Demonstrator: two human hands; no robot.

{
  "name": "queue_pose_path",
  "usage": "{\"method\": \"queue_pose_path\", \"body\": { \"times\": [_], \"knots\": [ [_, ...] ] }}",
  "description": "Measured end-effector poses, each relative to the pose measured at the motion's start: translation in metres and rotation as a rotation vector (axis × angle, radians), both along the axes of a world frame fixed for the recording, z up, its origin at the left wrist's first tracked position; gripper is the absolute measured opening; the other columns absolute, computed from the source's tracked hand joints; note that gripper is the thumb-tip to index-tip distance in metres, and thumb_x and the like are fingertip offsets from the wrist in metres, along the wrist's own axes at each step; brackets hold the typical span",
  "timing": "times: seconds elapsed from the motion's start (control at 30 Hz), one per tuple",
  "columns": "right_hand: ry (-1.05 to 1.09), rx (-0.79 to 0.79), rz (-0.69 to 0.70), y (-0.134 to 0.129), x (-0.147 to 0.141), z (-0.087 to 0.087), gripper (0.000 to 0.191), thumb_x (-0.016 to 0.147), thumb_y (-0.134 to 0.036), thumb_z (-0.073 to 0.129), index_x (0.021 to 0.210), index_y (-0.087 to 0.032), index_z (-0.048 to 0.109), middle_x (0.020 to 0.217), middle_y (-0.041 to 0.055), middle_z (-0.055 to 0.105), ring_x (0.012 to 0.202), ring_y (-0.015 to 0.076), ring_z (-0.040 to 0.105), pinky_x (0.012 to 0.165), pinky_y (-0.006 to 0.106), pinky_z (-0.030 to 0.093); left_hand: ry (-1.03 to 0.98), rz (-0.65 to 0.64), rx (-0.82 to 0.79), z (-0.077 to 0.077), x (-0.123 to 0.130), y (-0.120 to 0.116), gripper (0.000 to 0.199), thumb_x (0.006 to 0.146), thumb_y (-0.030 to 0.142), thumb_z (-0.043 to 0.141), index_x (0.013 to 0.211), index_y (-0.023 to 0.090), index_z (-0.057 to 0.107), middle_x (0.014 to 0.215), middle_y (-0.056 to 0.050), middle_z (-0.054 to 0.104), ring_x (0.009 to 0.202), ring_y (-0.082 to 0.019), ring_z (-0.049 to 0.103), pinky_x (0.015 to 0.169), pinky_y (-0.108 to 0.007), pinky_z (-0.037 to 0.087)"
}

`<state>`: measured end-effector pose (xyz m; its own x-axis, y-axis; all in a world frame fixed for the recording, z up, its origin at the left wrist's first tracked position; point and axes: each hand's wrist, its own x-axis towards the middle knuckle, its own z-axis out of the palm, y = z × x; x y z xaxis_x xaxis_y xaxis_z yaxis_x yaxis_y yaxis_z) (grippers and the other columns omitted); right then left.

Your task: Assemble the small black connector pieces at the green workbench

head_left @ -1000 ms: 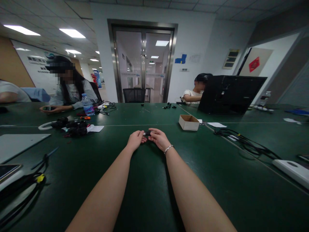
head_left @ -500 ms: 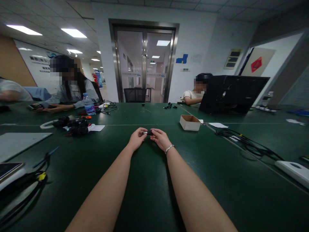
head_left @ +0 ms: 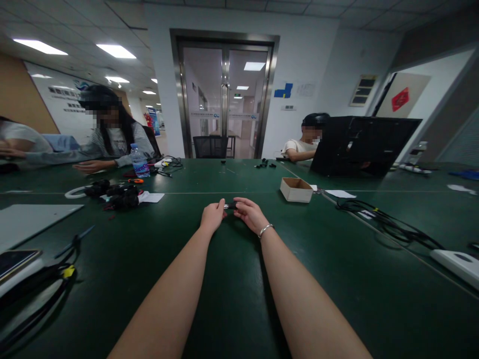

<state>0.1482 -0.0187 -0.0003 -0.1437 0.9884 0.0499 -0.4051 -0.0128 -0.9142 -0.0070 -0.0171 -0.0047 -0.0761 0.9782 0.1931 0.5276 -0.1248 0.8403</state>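
Note:
Between my two hands is a small black piece with a silvery metal end (head_left: 231,205), too small to name surely. My left hand (head_left: 213,217) is closed on its silvery end, thumb raised along the near side. From the other side my right hand (head_left: 251,215), with a silver bangle at the wrist, pinches the black end in its fingertips. Both hands are just above the green table (head_left: 232,279), and the fingers hide part of the piece.
An open cardboard box (head_left: 296,191) is to the right, with black cables (head_left: 389,222) beyond. At left are a bundle of black parts (head_left: 121,194), a water bottle (head_left: 139,162) and a grey panel (head_left: 33,222). Co-workers sit across the table, one behind a black case (head_left: 362,144).
My left fingers have shifted their grip, the thumb now more upright. Both hands stay in nearly the same place. The co-worker at left has stretched an arm further left.

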Motion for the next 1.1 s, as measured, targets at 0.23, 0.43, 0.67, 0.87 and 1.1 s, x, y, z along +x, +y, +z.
{"method": "queue_pose_path", "body": {
  "times": [0.23,0.43,0.67,0.87,1.1],
  "knots": [
    [0.006,-0.002,0.006,0.000,0.001,0.000,0.021,0.072,-0.006,0.063,0.090,-0.017,0.068,0.074,0.0005,0.062,0.063,0.0099,0.059,0.062,0.021,0.053,0.008,-0.005,-0.018,0.001,-0.001,0.000,0.057,0.088,0.056,0.033,0.056,0.019,0.061,0.063,-0.007,0.066,0.059,-0.019,0.060,0.060,-0.028,0.040],
    [0.010,-0.003,0.009,0.001,0.002,-0.002,0.022,0.069,-0.007,0.066,0.089,-0.017,0.068,0.075,0.0007,0.063,0.064,0.0106,0.060,0.062,0.022,0.053,0.005,-0.007,-0.008,-0.002,-0.001,0.003,0.059,0.088,0.058,0.031,0.058,0.018,0.062,0.064,-0.007,0.066,0.059,-0.019,0.060,0.060,-0.028,0.039],
    [0.023,0.000,0.017,0.002,0.002,-0.003,0.020,0.069,-0.009,0.068,0.088,-0.017,0.068,0.074,0.0019,0.064,0.066,0.0125,0.061,0.063,0.024,0.053,-0.022,-0.011,0.013,-0.005,0.000,0.004,0.054,0.089,0.056,0.034,0.062,0.018,0.062,0.066,-0.006,0.066,0.061,-0.018,0.060,0.060,-0.027,0.041],
    [0.027,-0.002,0.006,0.002,0.002,-0.003,0.020,0.069,-0.009,0.068,0.088,-0.016,0.068,0.072,0.0012,0.063,0.064,0.0120,0.061,0.065,0.025,0.053,-0.074,-0.051,0.046,-0.013,-0.002,0.009,0.049,0.087,0.057,0.038,0.070,0.018,0.062,0.068,-0.005,0.065,0.060,-0.016,0.058,0.057,-0.026,0.042],
    [0.023,-0.011,-0.009,0.002,0.001,-0.003,0.020,0.070,-0.009,0.069,0.088,-0.016,0.068,0.070,0.0009,0.063,0.064,0.0118,0.061,0.065,0.025,0.054,-0.209,-0.078,0.046,-0.015,-0.001,0.010,0.040,0.085,0.055,0.044,0.078,0.019,0.058,0.071,-0.003,0.063,0.061,-0.014,0.058,0.054,-0.023,0.043]
  ]
}}
